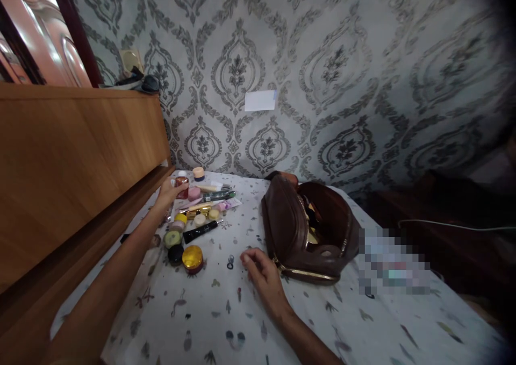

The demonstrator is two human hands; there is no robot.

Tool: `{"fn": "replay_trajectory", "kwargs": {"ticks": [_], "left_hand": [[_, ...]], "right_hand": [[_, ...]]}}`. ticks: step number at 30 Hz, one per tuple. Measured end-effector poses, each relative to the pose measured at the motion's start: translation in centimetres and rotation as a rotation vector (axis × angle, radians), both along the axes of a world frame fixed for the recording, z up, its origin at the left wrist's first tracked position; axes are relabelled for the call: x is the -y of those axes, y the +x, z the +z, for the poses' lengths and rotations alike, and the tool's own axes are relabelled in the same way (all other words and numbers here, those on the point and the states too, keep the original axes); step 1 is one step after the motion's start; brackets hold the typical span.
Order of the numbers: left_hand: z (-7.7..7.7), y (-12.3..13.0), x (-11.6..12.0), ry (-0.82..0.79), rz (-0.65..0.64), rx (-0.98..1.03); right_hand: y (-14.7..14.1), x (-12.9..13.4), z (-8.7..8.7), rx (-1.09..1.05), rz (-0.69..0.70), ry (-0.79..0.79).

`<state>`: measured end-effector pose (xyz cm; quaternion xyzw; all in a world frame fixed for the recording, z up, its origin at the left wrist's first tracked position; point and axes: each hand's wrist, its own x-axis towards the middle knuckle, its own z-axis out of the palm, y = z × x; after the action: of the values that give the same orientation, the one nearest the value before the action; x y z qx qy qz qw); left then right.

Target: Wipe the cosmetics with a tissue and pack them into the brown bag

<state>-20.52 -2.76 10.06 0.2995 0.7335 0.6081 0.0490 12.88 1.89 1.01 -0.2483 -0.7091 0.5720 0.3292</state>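
My left hand (166, 194) is closed around a reddish-brown bottle (182, 187) with a white cap, at the far left of the cloth. Beside it lie a pink jar (194, 194), a dark green tube (218, 195) and a white and purple tube (229, 204). Nearer to me are a black tube (202, 231), a yellow-lidded jar (192, 259), a green-lidded jar (173, 239) and a black jar (176, 254). My right hand (265, 280) rests low by the brown leather bag (284, 220), fingers loosely bent and apart, holding nothing visible. The bag's zip is open; its contents are mostly in shadow.
A patterned white cloth (226, 322) covers the surface. A wooden cabinet (88, 155) stands along the left, a papered wall behind. One peach-topped jar (199, 173) sits at the back. A blurred patch (395, 263) lies right of the bag, below a white cable (447, 225).
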Motion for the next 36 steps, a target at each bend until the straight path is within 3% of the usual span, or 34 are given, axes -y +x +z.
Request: {"fn": "replay_trajectory", "kwargs": {"ticks": [3, 5, 9, 12, 15, 19, 24, 27, 28, 32, 33, 36], "left_hand": [[1.3, 4.2, -0.2, 0.043, -0.126, -0.025], [1.4, 8.0, 0.1, 0.031, -0.229, -0.015], [-0.4, 16.3, 1.5, -0.027, -0.434, -0.11], [-2.4, 20.2, 2.5, -0.141, -0.446, -0.204], [-3.9, 20.9, 2.8, -0.131, -0.492, -0.146], [-4.5, 19.1, 2.6, -0.009, -0.487, -0.086], [-3.7, 18.1, 3.0, 0.1, -0.181, -0.058], [-2.8, 18.6, 3.7, 0.16, -0.062, -0.179], [-2.6, 18.9, 4.0, 0.165, -0.109, -0.244], [-2.3, 20.1, 4.2, 0.037, -0.597, -0.448], [-2.5, 20.2, 4.2, 0.004, -0.662, -0.471], [-2.9, 20.4, 4.0, -0.018, -0.621, -0.439]], "right_hand": [[0.2, 0.2, 0.2, -0.057, -0.021, 0.004], [0.2, 0.4, 0.4, -0.108, -0.013, -0.031], [0.2, 0.9, 0.5, -0.237, 0.108, -0.185], [0.1, 0.9, 0.3, -0.306, 0.162, -0.237], [0.0, 0.5, 0.0, -0.296, 0.146, -0.272], [0.0, 0.4, -0.1, -0.287, 0.134, -0.292], [0.1, 0.7, -0.1, -0.2, 0.117, -0.194], [-0.1, 0.6, -0.4, -0.15, 0.08, -0.158], [-0.1, 0.6, -0.4, -0.152, 0.073, -0.159], [0.0, 0.5, -0.3, -0.147, 0.054, -0.047], [0.1, 0.5, -0.1, -0.136, 0.045, -0.003], [0.4, 0.6, 0.1, -0.103, 0.034, 0.085]]}}
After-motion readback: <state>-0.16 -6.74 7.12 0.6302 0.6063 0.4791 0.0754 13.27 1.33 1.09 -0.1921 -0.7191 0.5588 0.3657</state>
